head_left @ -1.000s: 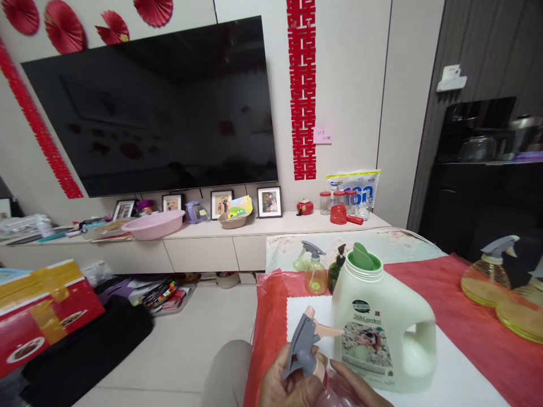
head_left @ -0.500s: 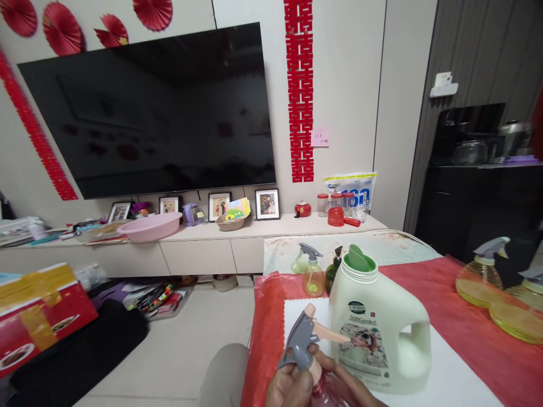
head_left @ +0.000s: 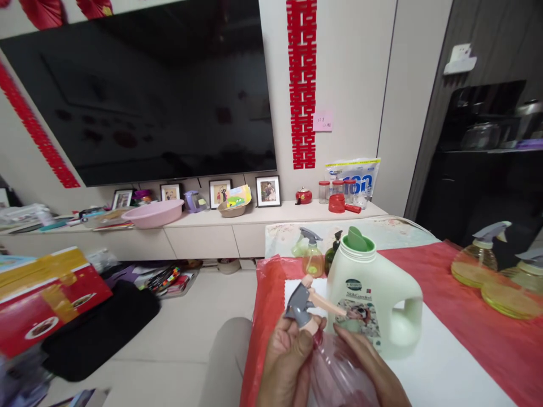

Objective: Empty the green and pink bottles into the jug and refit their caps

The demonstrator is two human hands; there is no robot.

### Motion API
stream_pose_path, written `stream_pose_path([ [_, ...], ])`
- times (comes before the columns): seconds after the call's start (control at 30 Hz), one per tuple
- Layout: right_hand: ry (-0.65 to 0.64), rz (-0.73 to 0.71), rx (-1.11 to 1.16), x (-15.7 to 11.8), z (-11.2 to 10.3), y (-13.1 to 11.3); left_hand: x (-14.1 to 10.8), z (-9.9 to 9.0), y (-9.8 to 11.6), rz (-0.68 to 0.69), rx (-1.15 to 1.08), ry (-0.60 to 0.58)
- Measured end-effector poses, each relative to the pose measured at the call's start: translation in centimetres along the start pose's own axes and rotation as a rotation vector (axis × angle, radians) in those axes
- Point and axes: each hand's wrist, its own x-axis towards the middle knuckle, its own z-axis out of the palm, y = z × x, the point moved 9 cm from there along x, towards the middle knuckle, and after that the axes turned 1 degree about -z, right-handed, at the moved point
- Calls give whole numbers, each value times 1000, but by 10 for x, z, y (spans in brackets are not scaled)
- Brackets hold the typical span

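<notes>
A clear pinkish spray bottle [head_left: 335, 370] with a grey and peach trigger sprayer [head_left: 302, 305] is between my hands, its nozzle up and to the left. My left hand [head_left: 282, 359] is closed round the sprayer's collar at the bottle's neck. Curved along the bottle's right side, my right hand [head_left: 371, 359] holds its body. Just behind stands a large pale green jug [head_left: 401, 282] with no cap on and a green funnel-like piece [head_left: 357, 239] in its mouth. The lower part of the bottle is cut off by the frame's edge.
Behind the jug stand an amber spray bottle [head_left: 313, 261] and a dark pump bottle [head_left: 332, 257]. More spray bottles with yellow liquid [head_left: 473, 265] are at the right. White paper [head_left: 449, 362] lies on the red table cover [head_left: 462, 305]. A red carton [head_left: 46, 305] is at the left.
The view has tilted down and more of both hands shows. My right hand has shifted from near the neck to the bottle's side; the bottle's body is more visible.
</notes>
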Motion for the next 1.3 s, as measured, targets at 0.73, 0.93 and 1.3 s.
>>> stream_pose_path([
  [0.73,3,65,159,2,-23,-35,-2,25,3,-137,-132,-173],
  [0.93,31,66,126,-2,-24,-25,0,16,1,-118,-89,-165],
  [1.3,-41,449,1142,-1,17,-17,-7,22,-3,-149,-111,-236],
])
